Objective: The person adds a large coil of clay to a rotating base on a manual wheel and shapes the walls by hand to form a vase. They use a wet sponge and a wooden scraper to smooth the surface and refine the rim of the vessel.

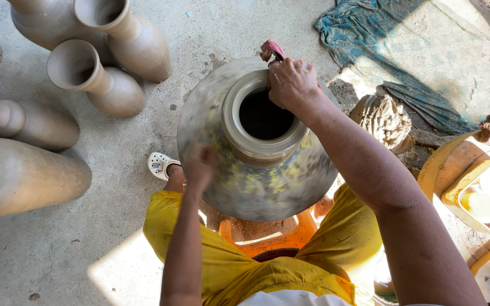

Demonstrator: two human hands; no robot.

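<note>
The big round clay pot [256, 164] looks blurry. The right hand [291, 84] pinches a pink rag [271, 49] at its rim, at one o'clock. The left hand [201, 164] lies flat on its side, at nine o'clock.

Pot [256, 153] on a stool [267, 241] between my knees, my right hand [291, 85] on its rim, my left hand [199, 165] on its left side, vases [94, 79] on the floor [46, 249] to the left, cloth [426, 51] at far right, tub [486, 195] at right.

Bright daylight, hard sun patches at right and below, spinning pot [256, 141] and left hand [201, 165] motion-blurred
</note>
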